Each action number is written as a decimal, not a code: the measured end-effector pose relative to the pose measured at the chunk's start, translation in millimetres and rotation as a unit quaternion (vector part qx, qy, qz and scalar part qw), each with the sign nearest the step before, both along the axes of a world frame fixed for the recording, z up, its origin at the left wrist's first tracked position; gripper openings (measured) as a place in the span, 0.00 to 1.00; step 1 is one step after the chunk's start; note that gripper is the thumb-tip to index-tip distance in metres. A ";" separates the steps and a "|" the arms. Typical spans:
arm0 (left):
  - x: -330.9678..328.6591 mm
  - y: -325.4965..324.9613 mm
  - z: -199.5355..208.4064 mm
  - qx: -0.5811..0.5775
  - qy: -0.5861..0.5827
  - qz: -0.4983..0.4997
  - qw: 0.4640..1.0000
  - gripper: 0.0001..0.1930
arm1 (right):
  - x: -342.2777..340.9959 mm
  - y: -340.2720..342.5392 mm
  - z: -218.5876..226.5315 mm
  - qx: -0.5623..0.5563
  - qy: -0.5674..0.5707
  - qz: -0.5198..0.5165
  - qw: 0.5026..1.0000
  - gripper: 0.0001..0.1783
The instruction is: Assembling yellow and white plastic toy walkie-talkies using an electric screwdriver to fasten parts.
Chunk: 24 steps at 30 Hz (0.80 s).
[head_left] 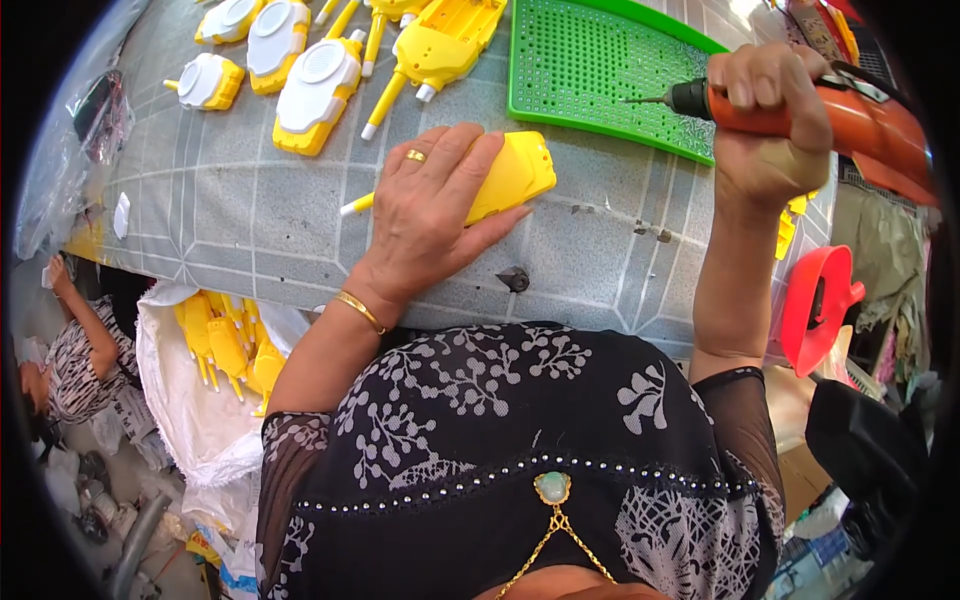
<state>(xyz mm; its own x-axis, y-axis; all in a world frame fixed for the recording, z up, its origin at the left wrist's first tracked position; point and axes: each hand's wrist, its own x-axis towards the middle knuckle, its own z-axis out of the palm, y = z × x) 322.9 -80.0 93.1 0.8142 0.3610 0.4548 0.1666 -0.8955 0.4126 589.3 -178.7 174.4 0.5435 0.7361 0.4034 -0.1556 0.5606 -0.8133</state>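
My left hand point(432, 195) is closed over a yellow plastic toy walkie-talkie point(522, 172), which lies back side up on the table with its pale-tipped antenna pointing left. Raised at the right, my right hand point(770, 120) grips an orange electric screwdriver point(868, 135). Its thin bit point(647, 100) points left, above a green perforated tray point(590, 118) that has small metal screws in it. Beyond my left hand lie several yellow walkie-talkies with white fronts point(318, 85). Next to them sits an open yellow shell point(440, 50), hollow side up.
A grey tiled-pattern cover spans the table point(300, 215). Near its front edge sits a small dark cone-shaped piece point(514, 278). At lower left, a white sack point(190, 420) holds several yellow walkie-talkies. A red plastic container point(822, 310) is at the right. Another person point(85, 350) is at far left.
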 end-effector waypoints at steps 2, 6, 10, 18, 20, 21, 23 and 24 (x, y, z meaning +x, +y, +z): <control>-0.6 0.1 -0.7 0.000 0.003 0.003 1.000 0.33 | -10.9 -4.0 10.1 0.014 -0.004 0.073 0.997 0.08; 0.9 -0.5 -1.9 0.000 -0.008 0.005 1.000 0.32 | -34.2 -11.3 14.5 0.010 -0.035 0.154 0.987 0.05; -1.7 -0.6 -3.3 0.008 -0.009 0.012 1.000 0.32 | -48.3 -7.0 3.1 0.007 -0.047 0.177 0.983 0.04; -1.1 0.8 -2.0 -0.004 -0.014 0.001 1.000 0.32 | -56.7 -2.5 -3.9 -0.015 -0.056 0.160 0.985 0.05; -1.6 0.7 -1.8 -0.003 -0.014 0.001 1.000 0.32 | -54.7 -1.1 -7.1 -0.015 -0.053 0.165 0.985 0.05; -1.5 0.6 -1.7 -0.004 -0.013 0.002 1.000 0.32 | -54.1 -0.7 -8.1 -0.015 -0.052 0.167 0.984 0.05; -1.5 0.3 -1.6 -0.006 -0.013 0.002 1.000 0.32 | -54.8 -0.8 -8.3 -0.021 -0.048 0.159 0.986 0.05; -1.7 0.4 -2.0 -0.006 -0.012 0.003 1.000 0.32 | -55.2 -0.6 -8.5 -0.027 -0.046 0.149 0.987 0.05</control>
<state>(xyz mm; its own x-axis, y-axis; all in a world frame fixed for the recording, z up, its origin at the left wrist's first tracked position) 321.2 -79.6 91.1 0.8005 0.3717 0.4701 0.1620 -0.8895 0.4273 534.1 -179.3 165.8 0.2634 0.8793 0.3968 -0.2315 0.4569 -0.8589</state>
